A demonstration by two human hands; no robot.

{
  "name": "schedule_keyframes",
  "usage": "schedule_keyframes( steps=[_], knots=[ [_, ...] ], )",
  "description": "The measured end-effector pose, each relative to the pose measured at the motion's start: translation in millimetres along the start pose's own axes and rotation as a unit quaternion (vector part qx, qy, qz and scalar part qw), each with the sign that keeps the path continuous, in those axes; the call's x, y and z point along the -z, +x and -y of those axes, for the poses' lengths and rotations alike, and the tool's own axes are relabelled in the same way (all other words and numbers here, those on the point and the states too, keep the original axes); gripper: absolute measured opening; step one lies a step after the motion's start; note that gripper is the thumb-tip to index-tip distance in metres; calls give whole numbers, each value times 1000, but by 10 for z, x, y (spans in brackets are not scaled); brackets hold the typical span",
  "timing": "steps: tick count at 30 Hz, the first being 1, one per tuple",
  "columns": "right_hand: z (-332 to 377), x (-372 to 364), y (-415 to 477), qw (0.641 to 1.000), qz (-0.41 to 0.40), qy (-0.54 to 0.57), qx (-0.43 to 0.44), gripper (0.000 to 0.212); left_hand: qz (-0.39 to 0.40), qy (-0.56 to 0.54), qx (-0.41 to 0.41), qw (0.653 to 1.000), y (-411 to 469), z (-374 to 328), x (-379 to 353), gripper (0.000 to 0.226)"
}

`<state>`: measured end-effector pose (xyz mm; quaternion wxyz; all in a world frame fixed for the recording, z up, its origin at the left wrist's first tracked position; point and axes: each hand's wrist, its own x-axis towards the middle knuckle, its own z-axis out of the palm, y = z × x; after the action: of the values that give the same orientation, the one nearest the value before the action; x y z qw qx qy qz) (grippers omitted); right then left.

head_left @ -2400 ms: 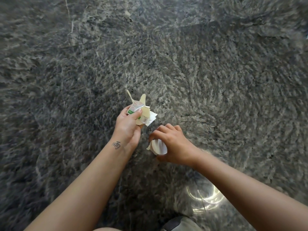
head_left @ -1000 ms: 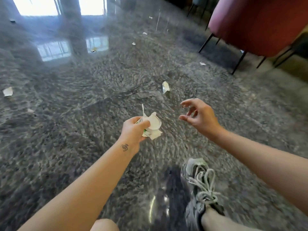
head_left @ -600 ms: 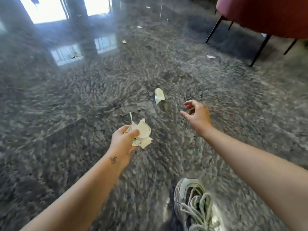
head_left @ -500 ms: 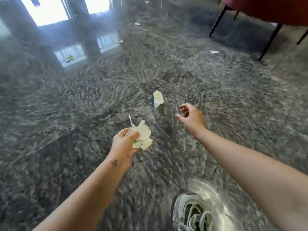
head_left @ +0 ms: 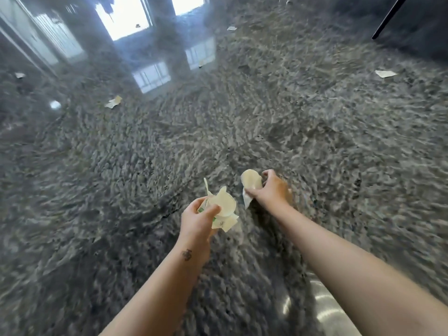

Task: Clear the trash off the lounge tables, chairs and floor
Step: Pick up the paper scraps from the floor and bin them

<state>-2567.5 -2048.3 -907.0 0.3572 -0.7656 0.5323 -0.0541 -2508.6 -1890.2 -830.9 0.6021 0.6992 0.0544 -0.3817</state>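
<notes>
The right hand (head_left: 270,190) curls its fingers round a pale crumpled paper scrap (head_left: 251,181) down on the glossy grey stone floor (head_left: 339,154), while the left hand (head_left: 197,219) pinches a cream-and-green paper wad (head_left: 223,207), full enough that adding another could spill pieces.

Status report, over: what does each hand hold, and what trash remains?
Left hand grips bundle of paper scraps. Right hand grips crumpled white scrap. Tan scrap ahead left, flat white scrap far right, both lying on floor.

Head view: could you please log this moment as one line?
left hand: holds trash bundle | right hand: grips paper scrap at floor
</notes>
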Motion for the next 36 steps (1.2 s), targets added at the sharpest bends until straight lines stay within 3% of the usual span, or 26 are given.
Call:
schedule_keyframes(
  steps=[3, 7, 10, 13, 16, 20, 26, 32, 36],
  knots=[
    [70, 20, 42, 996, 29, 85, -1, 51, -29, 11, 0, 1000, 146, -92, -91, 17],
    [240, 228, 24, 977, 7, 210, -17, 39, -51, 14, -2, 999, 310, -237, -187, 14],
    [381, 328, 44, 944, 4, 331, -6, 28, -30, -9, -4, 1000, 485, -310, -284, 18],
    [539, 405, -7, 897, 57, 438, -26, 16, 20, -42, -7, 999, 588, -344, -448, 18],
    [634, 518, -21, 891, 28, 448, -70, 17, 95, -76, -6, 993, 606, -393, -634, 16],
    [834, 924, -420, 894, -1, 428, -130, 24, 137, -77, 55, 986, 108, -680, -577, 20],
    [1512, 1722, -1216, 898, 1, 403, -174, 17, 150, -139, 142, 968, -799, -1561, -443, 10],
    [2308, 2656, -1648, 899, -33, 391, -196, 24, 182, -94, 114, 972, -1652, -2622, -529, 19],
    [2542, 3246, -1647, 880, -38, 429, -198, 15, 205, -24, 82, 975, -1942, -3137, -770, 37]
  ],
)
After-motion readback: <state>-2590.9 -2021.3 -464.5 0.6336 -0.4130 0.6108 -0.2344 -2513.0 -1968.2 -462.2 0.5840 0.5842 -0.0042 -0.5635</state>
